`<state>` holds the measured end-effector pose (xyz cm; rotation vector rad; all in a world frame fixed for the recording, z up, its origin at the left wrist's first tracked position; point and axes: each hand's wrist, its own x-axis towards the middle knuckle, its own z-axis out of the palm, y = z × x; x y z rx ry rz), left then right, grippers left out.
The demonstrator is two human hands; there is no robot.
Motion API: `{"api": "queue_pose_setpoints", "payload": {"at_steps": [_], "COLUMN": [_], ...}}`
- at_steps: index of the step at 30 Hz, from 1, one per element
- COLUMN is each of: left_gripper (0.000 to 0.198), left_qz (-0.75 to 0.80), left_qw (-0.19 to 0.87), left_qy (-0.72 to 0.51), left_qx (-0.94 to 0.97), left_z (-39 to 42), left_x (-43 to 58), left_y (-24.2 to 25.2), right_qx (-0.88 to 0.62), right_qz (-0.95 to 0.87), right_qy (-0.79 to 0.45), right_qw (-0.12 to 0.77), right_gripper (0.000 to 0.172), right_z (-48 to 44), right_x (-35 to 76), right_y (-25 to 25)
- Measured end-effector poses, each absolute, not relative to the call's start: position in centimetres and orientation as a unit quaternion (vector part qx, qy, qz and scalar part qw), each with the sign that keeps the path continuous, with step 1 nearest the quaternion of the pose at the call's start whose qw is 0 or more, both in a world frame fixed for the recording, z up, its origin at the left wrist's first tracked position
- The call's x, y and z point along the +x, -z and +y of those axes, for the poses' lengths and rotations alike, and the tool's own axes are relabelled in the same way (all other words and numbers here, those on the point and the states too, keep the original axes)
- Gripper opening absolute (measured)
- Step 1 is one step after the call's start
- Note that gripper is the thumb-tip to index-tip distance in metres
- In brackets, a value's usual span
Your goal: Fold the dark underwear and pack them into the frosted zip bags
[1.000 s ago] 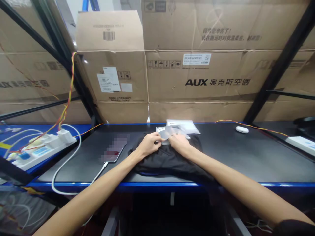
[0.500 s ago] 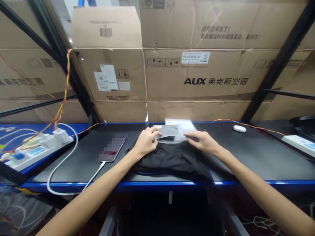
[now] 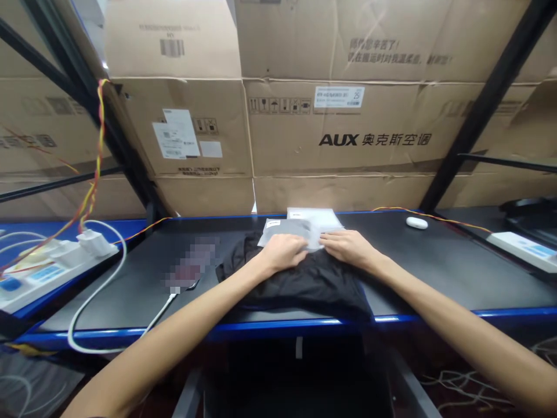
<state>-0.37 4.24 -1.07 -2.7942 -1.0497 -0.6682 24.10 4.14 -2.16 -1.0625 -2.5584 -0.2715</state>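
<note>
A translucent plastic bag [image 3: 278, 227] with a small white label lies over a black folded cloth item [image 3: 300, 290] in the middle of the shelf. My left hand [image 3: 284, 253] has its fingers curled over the bag's near edge. My right hand [image 3: 348, 248] is closed at the bag's right edge, fingers together and thumb tucked underneath. Only a short gap separates the two hands. Just behind them lies another pale translucent bag [image 3: 317, 217]. The fingertips of my left hand are partly hidden.
To the left, a blurred-out phone [image 3: 191, 270] lies with a white cable [image 3: 73, 316] plugged in. White power strips [image 3: 30, 284] stand at the left and right ends. A white earbud case [image 3: 416, 223] sits at right. Large cardboard boxes [image 3: 369, 162] wall off the back.
My hands have come closer together, the left one moving right and turning knuckles up. The bag's mouth, which gaped between them, is now flattened. The view has shifted slightly.
</note>
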Motion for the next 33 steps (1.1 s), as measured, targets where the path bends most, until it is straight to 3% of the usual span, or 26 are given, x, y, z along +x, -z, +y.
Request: {"api": "queue_pose_setpoints", "payload": {"at_steps": [5, 16, 27, 33], "left_gripper": [0.025, 0.028, 0.016, 0.009], "left_qz": [-0.348, -0.282, -0.319, -0.376], "left_qw": [0.093, 0.195, 0.232, 0.219], "left_qy": [0.198, 0.178, 0.168, 0.178], "left_qx": [-0.911, -0.922, -0.904, -0.882], "left_z": [3.7, 4.1, 4.6, 4.0], "left_x": [0.5, 0.8, -5.8, -7.8], "left_y": [0.2, 0.8, 0.3, -0.8], "right_qx": [-0.407, -0.419, -0.407, -0.381], "right_qz": [-0.885, -0.877, -0.878, -0.867], "right_qy": [0.087, 0.077, 0.107, 0.192], "right_qw": [0.207, 0.222, 0.228, 0.257], "right_gripper": [0.031, 0.025, 0.026, 0.021], "right_z": [3.5, 3.1, 3.7, 4.1], "right_x": [23.2, 23.0, 26.4, 26.6], "right_y": [2.4, 2.9, 3.3, 3.2]}}
